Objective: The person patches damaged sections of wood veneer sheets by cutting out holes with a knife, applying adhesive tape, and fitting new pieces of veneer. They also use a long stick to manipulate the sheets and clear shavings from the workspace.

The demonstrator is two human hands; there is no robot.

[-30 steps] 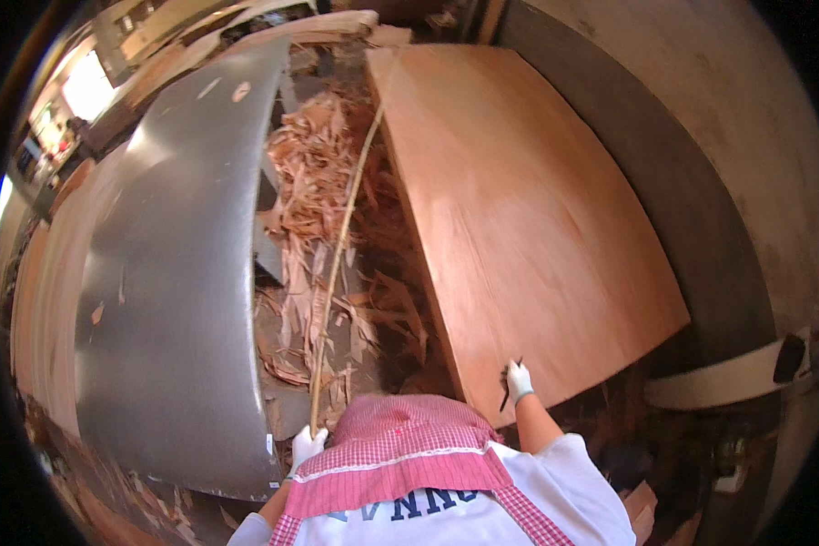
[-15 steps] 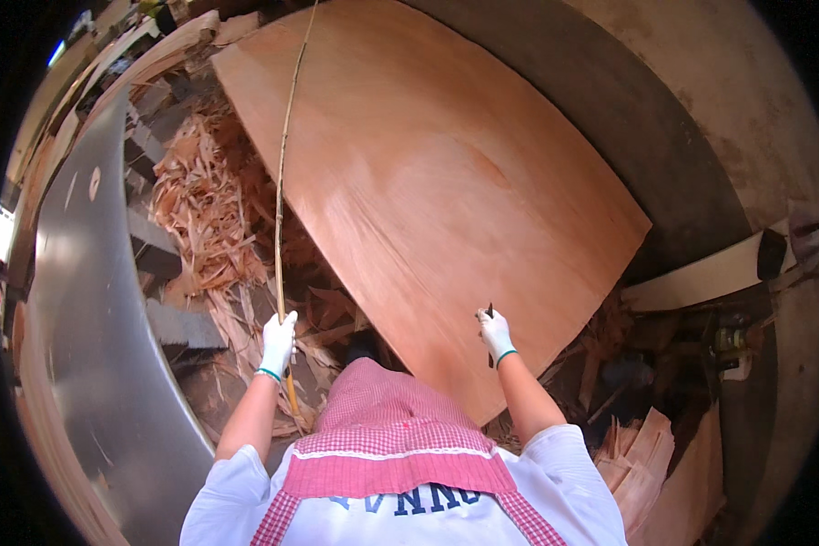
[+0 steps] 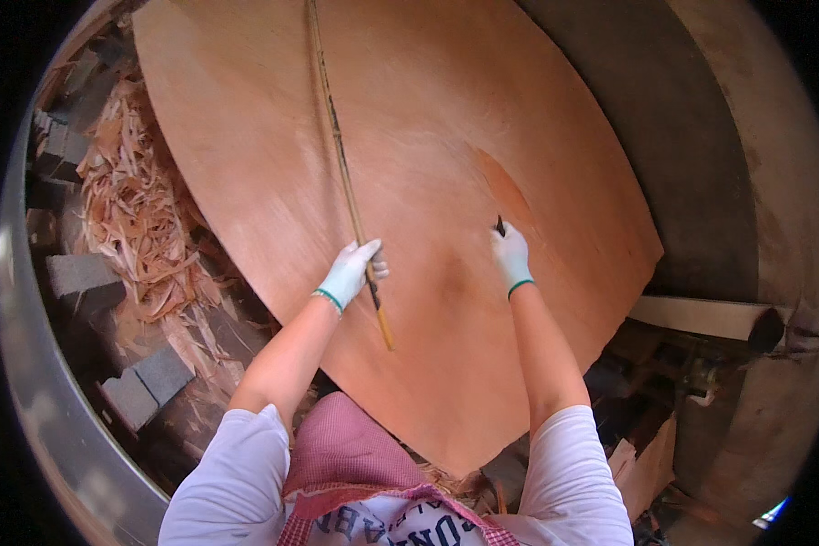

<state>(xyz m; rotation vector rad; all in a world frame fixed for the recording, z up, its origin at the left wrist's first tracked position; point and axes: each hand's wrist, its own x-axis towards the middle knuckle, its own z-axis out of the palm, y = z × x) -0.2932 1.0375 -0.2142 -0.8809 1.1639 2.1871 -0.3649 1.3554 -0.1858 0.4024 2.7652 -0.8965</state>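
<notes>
My left hand (image 3: 349,275), in a white glove with a green cuff, is closed round a long thin wooden stick (image 3: 345,168) with dark marks along it. The stick runs from its yellowish near end up past the top of the view, over a large reddish-brown wood veneer sheet (image 3: 246,164). My right hand (image 3: 512,255), gloved alike, grips a slim dark tool (image 3: 500,224). Only its dark tip shows, so its exact kind stays hidden. Both hands are over the sheet, the right one just below an orange-brown oval patch (image 3: 503,185).
Veneer scraps (image 3: 136,200) lie heaped on the floor left of the sheet, among grey blocks (image 3: 159,375). A curved-looking metal edge (image 3: 41,382) bounds the far left. A pale board with a dark end (image 3: 701,315) juts in at the right, beside a brownish wall (image 3: 783,100).
My body has leaned in over the sheet. The left hand has carried the stick rightward from the sheet's left edge to above it. My right hand, with the dark tool, has reached farther forward.
</notes>
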